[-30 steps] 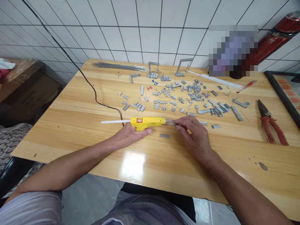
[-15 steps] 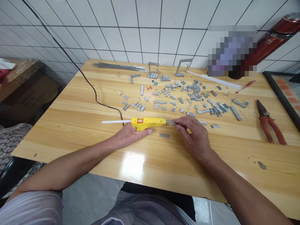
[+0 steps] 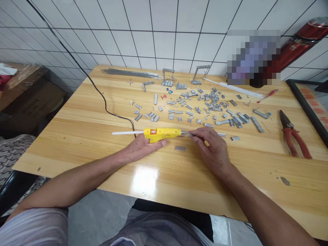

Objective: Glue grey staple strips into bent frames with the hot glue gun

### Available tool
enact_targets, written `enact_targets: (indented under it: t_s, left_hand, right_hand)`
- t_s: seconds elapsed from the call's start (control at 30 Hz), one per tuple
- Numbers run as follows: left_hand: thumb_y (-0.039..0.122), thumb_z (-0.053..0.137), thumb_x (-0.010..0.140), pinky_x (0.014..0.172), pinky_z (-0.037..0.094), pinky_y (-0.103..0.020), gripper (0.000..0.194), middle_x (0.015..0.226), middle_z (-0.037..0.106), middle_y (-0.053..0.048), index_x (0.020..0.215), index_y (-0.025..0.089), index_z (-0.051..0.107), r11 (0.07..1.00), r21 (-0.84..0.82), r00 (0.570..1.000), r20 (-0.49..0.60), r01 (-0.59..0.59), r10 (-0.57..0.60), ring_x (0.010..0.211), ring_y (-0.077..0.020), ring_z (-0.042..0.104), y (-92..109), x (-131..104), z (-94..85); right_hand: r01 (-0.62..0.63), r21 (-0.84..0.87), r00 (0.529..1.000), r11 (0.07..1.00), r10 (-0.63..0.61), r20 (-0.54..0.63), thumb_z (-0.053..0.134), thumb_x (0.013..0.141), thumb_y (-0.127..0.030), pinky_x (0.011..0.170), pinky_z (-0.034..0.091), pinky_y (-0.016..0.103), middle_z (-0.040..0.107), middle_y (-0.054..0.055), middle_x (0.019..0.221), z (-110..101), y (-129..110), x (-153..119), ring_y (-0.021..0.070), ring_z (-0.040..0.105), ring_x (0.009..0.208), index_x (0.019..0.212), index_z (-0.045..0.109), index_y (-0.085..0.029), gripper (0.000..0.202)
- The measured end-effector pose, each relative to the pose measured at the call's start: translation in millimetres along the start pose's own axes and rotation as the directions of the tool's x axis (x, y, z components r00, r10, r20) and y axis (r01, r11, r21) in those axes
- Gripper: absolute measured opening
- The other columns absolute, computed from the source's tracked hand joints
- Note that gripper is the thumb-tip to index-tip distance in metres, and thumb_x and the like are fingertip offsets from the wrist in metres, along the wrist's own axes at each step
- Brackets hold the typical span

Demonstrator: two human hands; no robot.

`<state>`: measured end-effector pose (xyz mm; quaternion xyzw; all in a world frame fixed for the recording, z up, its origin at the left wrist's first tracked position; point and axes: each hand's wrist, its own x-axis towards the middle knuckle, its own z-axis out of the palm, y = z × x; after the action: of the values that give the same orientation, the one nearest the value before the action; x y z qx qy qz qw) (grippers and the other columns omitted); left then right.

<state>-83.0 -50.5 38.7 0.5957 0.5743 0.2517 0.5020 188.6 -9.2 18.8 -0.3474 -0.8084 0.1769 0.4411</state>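
Observation:
My left hand (image 3: pixel 143 147) is closed round the handle of a yellow hot glue gun (image 3: pixel 164 134), which lies level with its nozzle to the right. A white glue stick (image 3: pixel 127 133) juts from its back end. In the fingertips of my right hand (image 3: pixel 211 143) is a small grey metal piece (image 3: pixel 191 134), pinched right at the nozzle tip; the fingers hide part of it. Just below the nozzle a flat grey strip (image 3: pixel 180 148) lies on the wooden table (image 3: pixel 102 177). Another strip (image 3: pixel 221 135) shows behind my right hand.
Many small grey metal pieces (image 3: pixel 214 99) are scattered beyond my hands. Small bent frames (image 3: pixel 167 76) and thin rods (image 3: pixel 130 73) stand or lie near the tiled wall. Pliers (image 3: pixel 292 131), a red pen (image 3: pixel 268 96) and a red flask (image 3: pixel 294 48) are at right. A black cord (image 3: pixel 102 99) crosses the left side.
Almost nothing differs. Both hands, the glue gun and the metal piece keep their places; the view has shifted very slightly.

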Motion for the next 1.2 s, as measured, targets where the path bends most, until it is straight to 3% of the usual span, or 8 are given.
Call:
enact_targets:
  t_s: [0.33,0.57,0.93,1.2]
  left_hand:
    - [0.052,0.066,0.09,0.053,0.037,-0.023,0.033,0.062,0.05,0.006,0.088,0.019,0.061,0.996,0.005,0.996,0.006,0.086,-0.086,0.057,-0.0111,0.046,4,-1,0.3]
    - [0.051,0.065,0.088,0.056,0.039,-0.024,0.033,0.061,0.05,0.006,0.079,0.02,0.057,0.997,0.03,0.997,0.009,0.078,-0.078,0.059,-0.0121,0.048,11,-1,-0.4]
    - [0.049,0.065,0.088,0.055,0.038,-0.023,0.03,0.058,0.049,0.006,0.08,0.02,0.06,0.997,0.042,0.998,0.006,0.07,-0.07,0.058,-0.0119,0.046,8,-2,-1.4]
    - [0.048,0.066,0.086,0.053,0.036,-0.023,0.03,0.058,0.048,0.006,0.079,0.02,0.059,0.994,0.022,0.994,0.012,0.104,-0.104,0.055,-0.0113,0.044,16,-4,-1.0]
  right_hand:
    - [0.009,-0.021,1.0,1.0,-0.009,0.01,0.062,0.1,-0.013,0.077,0.059,0.035,0.076,0.005,0.096,-2,0,1,0.0188,0.072,0.089,0.114,0.074,-0.026,0.022]
    - [0.003,-0.027,1.0,1.0,-0.003,0.011,0.061,0.101,-0.014,0.079,0.06,0.036,0.076,0.005,0.097,-2,0,1,0.019,0.072,0.091,0.115,0.073,-0.027,0.022]
    - [-0.009,-0.023,1.0,1.0,0.01,0.014,0.061,0.101,-0.014,0.081,0.06,0.036,0.076,0.005,0.099,-1,1,0,0.0189,0.072,0.092,0.115,0.074,-0.026,0.023]
    - [-0.042,-0.002,0.999,0.999,0.042,0.016,0.061,0.101,-0.017,0.081,0.061,0.039,0.077,0.005,0.099,-2,-1,1,0.021,0.072,0.092,0.114,0.076,-0.029,0.023]
